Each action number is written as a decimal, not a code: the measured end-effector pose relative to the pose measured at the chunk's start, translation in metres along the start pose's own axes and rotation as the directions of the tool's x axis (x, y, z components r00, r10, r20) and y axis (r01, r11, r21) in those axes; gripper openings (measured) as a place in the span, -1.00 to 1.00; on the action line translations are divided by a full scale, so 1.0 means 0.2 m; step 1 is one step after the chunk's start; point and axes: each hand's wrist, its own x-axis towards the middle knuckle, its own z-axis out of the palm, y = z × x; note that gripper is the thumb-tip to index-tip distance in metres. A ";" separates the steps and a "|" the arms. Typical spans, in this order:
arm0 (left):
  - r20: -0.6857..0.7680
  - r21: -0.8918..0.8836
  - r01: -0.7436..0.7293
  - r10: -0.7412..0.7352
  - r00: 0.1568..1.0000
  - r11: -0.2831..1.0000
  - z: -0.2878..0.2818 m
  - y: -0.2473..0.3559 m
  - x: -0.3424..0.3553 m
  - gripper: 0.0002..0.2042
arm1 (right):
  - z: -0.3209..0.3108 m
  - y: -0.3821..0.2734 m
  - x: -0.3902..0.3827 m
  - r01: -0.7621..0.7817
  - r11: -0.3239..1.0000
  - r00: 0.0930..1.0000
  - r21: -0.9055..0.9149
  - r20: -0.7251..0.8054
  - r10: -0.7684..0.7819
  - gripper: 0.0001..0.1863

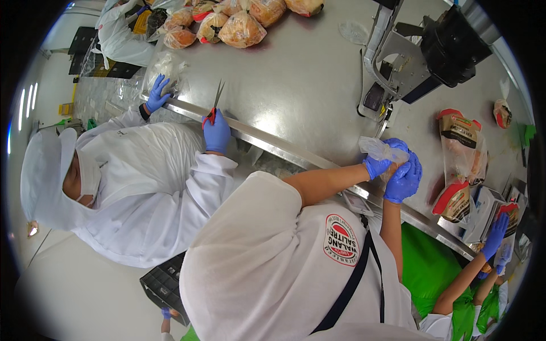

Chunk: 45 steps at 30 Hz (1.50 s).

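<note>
White shirt cloth lies nearest the camera, cut off by the lower edge and crossed by a dark strap. Beyond it, two bare forearms reach over the metal rim of a steel table. There the person's left hand and right hand, both in blue gloves, meet around a clear plastic bag, held above the table just inside the rim. The right fingers lie pressed together, curled over the bag's side; the left ones are partly covered by bag and right hand, so whether they pinch it cannot be told. Something tan shows between the palms, too hidden to name.

Left of the hands, the rim runs on toward a co-worker in white, who grips red-handled scissors well apart from the bag. To the right, printed bags of pale contents bound the working space, and another co-worker's gloved hand shows near the fisheye's dark border, the body largely cut off. Just past the hands stands a black-and-silver machine, its top out of frame, limiting reach that way. Leftward, a wide stretch of steel separates hands from the bagged orange goods at the far side, some cropped by the upper edge.
</note>
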 end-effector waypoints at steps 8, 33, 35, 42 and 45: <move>-0.112 -0.223 0.007 -0.033 0.993 0.975 -0.18 0.03 0.12 -0.67 | -0.08 0.30 0.03 -0.288 0.693 0.945 0.661 0.313 0.094 -0.06; 0.367 -0.850 0.247 -0.186 0.911 -0.466 -0.51 0.50 0.47 -0.68 | -0.59 0.07 0.36 0.000 0.910 0.969 0.415 0.225 -0.103 0.17; 0.350 -0.806 0.242 -0.106 0.931 -0.541 -0.56 0.52 0.47 -0.69 | -0.59 0.07 0.38 -0.176 0.808 0.952 0.563 0.306 -0.006 0.04; 0.319 -0.688 0.178 -0.072 0.945 -0.704 -0.64 0.50 0.39 -0.71 | -0.28 0.35 0.04 -0.593 0.234 0.804 0.771 0.585 0.107 -0.36; 0.317 -0.637 0.083 -0.162 0.934 -0.766 -0.64 0.40 0.33 -0.71 | -0.39 0.21 0.11 -0.553 0.384 0.815 0.739 0.575 0.067 -0.24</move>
